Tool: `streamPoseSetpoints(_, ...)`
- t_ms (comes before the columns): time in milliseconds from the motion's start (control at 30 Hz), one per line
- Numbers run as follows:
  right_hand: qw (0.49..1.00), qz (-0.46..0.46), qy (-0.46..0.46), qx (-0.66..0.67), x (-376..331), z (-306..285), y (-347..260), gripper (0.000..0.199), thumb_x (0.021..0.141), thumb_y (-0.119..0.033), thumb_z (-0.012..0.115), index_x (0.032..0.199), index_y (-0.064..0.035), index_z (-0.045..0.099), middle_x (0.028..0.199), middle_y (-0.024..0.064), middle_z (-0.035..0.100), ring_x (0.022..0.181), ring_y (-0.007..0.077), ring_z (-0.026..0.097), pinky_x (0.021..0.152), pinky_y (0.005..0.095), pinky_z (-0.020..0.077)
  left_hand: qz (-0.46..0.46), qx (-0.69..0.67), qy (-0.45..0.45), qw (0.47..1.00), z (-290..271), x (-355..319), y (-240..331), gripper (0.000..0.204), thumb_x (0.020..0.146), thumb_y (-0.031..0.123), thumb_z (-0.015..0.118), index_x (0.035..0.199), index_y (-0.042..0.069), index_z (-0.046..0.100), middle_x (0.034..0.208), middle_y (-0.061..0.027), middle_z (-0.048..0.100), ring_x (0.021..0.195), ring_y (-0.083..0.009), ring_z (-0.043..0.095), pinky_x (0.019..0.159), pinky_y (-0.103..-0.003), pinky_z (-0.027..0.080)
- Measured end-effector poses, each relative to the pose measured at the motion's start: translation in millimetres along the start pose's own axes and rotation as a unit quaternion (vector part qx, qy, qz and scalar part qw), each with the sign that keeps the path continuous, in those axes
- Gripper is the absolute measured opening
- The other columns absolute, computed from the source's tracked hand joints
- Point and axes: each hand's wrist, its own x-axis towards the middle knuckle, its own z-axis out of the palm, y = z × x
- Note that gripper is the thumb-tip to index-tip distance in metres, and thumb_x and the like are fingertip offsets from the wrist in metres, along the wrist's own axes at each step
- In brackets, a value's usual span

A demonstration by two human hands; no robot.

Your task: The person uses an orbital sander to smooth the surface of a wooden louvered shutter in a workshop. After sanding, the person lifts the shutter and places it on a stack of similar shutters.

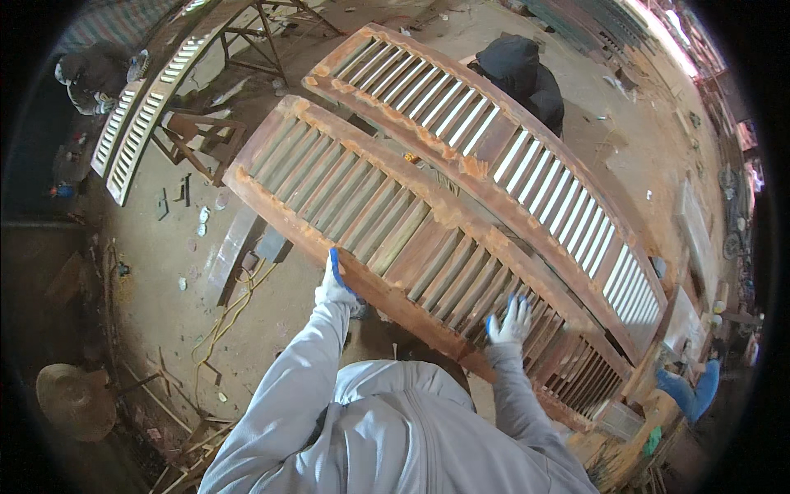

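Note:
A long, curved louvered shutter panel (395,251) of reddish-brown wood lies slantwise in front of me, with orange-brown patches along its frame. At its near edge is my left hand (332,288), in a white glove with blue coating. It grips the frame, one blue digit up over the edge and the other fingers hidden. My right hand (512,323), gloved alike, is over the slats right of the middle. Its fingers are stretched and spread, holding nothing; whether they touch the slats I cannot tell. Alongside, on the far side, lies a second louvered panel (485,165) with bright gaps.
A person in dark clothing (518,74) is low behind the far panel; another person (90,74) is at far left beside narrow slatted panels (141,136). A yellow cord (234,309) trails over the floor. There is a straw hat (76,403) at left and a blue boot (695,391) at right.

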Motion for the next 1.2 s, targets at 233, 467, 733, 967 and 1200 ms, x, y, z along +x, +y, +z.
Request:
streamPoseSetpoints(233,0.989,0.112,-0.097,-0.003,-151.5,15.0,-47.8,0.075,0.082,-0.037,0.065,0.146,-0.0104,0.037,0.152,0.0224,0.029,0.140,0.0423,0.025,0.116,0.0512,0.0213,-0.001,0.024,0.008,1.000,-47.9,59.3,-16.0,0.054,0.093,0.060,0.053,0.127,0.018,0.053,0.121,-0.0033,0.059,0.106,-0.0227,0.057,0.096,-0.039,0.046)
streamPoseSetpoints(467,0.962,0.271,0.017,0.012,-244.1,43.5,-56.2,0.070,0.086,-0.040,0.060,0.142,-0.0021,0.040,0.149,0.0254,0.033,0.137,0.0435,0.030,0.115,0.0502,0.0235,-0.104,0.064,0.000,0.993,-38.6,2.6,25.4,0.054,0.088,0.054,0.065,0.125,0.016,0.051,0.122,-0.0083,0.057,0.110,-0.0283,0.057,0.094,-0.045,0.051)
streamPoseSetpoints(733,0.815,0.548,-0.157,0.100,-406.2,110.2,-91.3,0.032,0.086,-0.036,0.065,0.109,-0.0141,0.067,0.093,0.0096,0.069,0.093,0.0283,0.065,0.090,0.0445,0.0451,-0.045,0.774,-0.471,0.421,-25.3,-47.9,-7.2,0.048,0.091,0.038,0.064,0.123,0.004,0.054,0.101,-0.0090,0.064,0.088,-0.0202,0.062,0.079,-0.032,0.051)
streamPoseSetpoints(967,0.616,0.573,-0.098,0.532,-597.9,344.5,-186.2,0.018,0.089,-0.022,0.062,0.097,-0.0063,0.066,0.086,0.0083,0.063,0.073,0.0235,0.057,0.066,0.0406,0.0450,0.238,0.690,-0.642,0.236,91.3,-100.0,-137.5,0.057,0.087,0.030,0.067,0.134,0.004,0.048,0.128,-0.0216,0.056,0.120,-0.0355,0.054,0.101,-0.043,0.042)
streamPoseSetpoints(1200,0.516,0.617,-0.154,0.574,-476.0,300.7,-216.6,0.035,0.090,-0.035,0.057,0.114,-0.0110,0.064,0.101,0.0158,0.066,0.089,0.0261,0.064,0.083,0.0379,0.0493,0.412,0.592,-0.689,-0.070,124.1,-98.7,-306.5,0.074,0.089,0.027,0.064,0.151,0.010,0.028,0.154,-0.0206,0.030,0.143,-0.0393,0.026,0.117,-0.051,0.017)
